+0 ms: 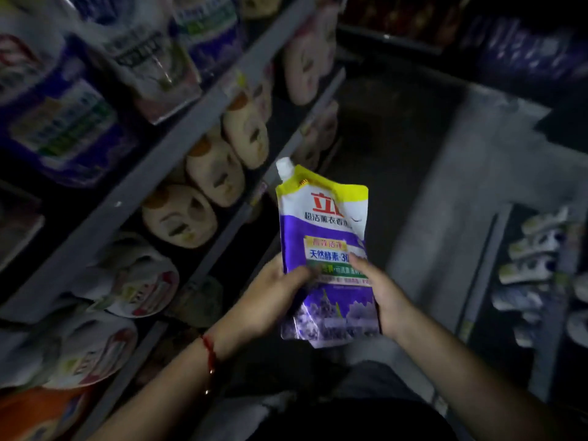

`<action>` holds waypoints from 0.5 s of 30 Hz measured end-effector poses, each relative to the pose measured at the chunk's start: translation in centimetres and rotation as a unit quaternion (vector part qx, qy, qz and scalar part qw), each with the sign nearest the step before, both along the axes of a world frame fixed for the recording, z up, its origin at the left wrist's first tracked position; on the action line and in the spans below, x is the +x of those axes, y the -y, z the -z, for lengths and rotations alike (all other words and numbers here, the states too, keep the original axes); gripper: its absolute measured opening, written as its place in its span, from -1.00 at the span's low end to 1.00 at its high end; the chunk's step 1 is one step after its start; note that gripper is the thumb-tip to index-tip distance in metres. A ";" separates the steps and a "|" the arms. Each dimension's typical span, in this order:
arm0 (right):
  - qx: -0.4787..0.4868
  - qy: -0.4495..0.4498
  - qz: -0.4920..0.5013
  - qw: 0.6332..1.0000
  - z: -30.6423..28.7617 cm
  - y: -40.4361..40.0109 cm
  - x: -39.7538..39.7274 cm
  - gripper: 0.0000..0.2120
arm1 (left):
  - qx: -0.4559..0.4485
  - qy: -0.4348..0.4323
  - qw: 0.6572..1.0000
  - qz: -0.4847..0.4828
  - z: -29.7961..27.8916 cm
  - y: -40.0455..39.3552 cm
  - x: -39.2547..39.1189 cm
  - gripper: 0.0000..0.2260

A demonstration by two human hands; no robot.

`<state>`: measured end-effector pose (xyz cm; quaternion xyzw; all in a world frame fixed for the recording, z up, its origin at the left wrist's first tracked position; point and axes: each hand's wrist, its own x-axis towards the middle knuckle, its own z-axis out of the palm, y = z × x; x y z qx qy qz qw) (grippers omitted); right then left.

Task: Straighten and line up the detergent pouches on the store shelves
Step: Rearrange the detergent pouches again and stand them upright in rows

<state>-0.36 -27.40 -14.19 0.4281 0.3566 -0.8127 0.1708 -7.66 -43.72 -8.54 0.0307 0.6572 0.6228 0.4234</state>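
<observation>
Head view: purple-and-white plastic detergent pouch with yellow top band and white corner spout (324,249) was held upright in mid-air over the aisle floor, off the shelves, spout pointing up and away. Left hand (270,297) gripped its lower left edge, thumb curled over the front. Right hand (378,294) gripped the lower right edge, thumb across the printed label. Thin red string bracelet (208,351) sat on the left wrist. Grey metal shelf rail (152,167) ran diagonally on the left; cream-coloured rounded plastic bottles (197,198) stood in a row beneath it, white-and-red round-looking packs (140,281) further down, blurred. More purple-and-white pouches (60,122) sat on the upper shelf, blurred. Small white packs (531,265) lined a low shelf at right.
</observation>
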 end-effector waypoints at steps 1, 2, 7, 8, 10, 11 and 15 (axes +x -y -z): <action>-0.011 0.017 0.002 1.000 0.9 -0.3 0.6 -0.40 | 0.001 -0.009 1.000 0.021 0.5 -0.4 0.5 -0.69; -0.023 0.031 0.002 0.999 1.9 -0.4 1.1 -0.29 | -0.001 -0.019 0.999 0.038 0.7 -0.7 0.9 -0.73; -0.162 0.033 0.040 0.985 4.1 1.0 2.3 -0.51 | -0.042 -0.044 0.997 0.057 0.9 -1.1 2.5 -0.74; -0.181 0.019 0.046 0.982 4.1 1.1 1.9 -0.57 | -0.046 -0.040 0.997 0.057 0.6 -0.9 2.3 -0.70; -0.192 -0.014 0.031 0.981 4.3 1.1 0.9 -0.60 | -0.043 -0.036 0.997 0.058 0.8 -0.1 1.6 -0.63; -0.172 -0.019 0.025 0.985 4.1 1.0 0.2 -0.48 | -0.042 -0.039 0.997 0.053 0.9 0.4 1.2 -0.63; -0.063 -0.015 -0.048 0.997 3.9 0.9 -2.4 -0.17 | -0.046 -0.033 0.998 -0.010 1.3 2.7 0.7 -0.64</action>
